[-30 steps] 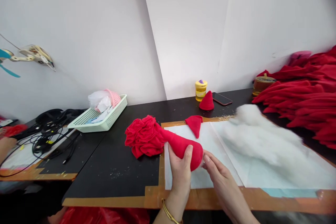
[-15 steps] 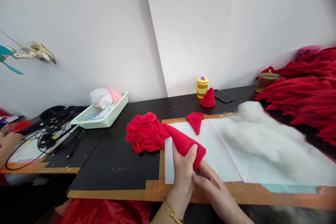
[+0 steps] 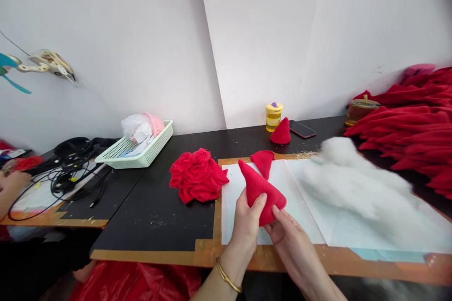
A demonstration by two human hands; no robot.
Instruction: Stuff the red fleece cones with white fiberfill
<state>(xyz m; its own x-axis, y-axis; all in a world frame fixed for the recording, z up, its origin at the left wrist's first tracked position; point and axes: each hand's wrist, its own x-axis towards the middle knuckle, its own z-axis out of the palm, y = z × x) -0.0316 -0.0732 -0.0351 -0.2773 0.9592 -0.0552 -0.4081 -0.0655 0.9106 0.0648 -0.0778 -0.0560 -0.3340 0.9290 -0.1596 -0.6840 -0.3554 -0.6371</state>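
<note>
Between both hands is a red cone-shaped felt hat [image 3: 259,188], tilted with its point up and to the left. My left hand [image 3: 247,218] wraps around its middle, thumb on top. My right hand [image 3: 287,230] pinches the wide bottom edge between thumb and fingers. Just behind lies a flat red felt piece [image 3: 263,162] on the white paper. Left of the hands is a heap of red felt pieces [image 3: 197,176]. A loose mass of white stuffing [image 3: 356,188] lies to the right. Farther back, a filled red cone [image 3: 281,132] stands upright.
A yellow-lidded jar [image 3: 273,117] and a phone [image 3: 302,129] sit at the back. A large red felt pile [image 3: 420,127] fills the right side. At left are a pale green basket [image 3: 134,161], tangled black cables [image 3: 70,174] and another person's hand [image 3: 14,188].
The red cone has shifted a little to the right and bent at its tip. My right hand has moved up from beneath it and now grips its bottom edge.
</note>
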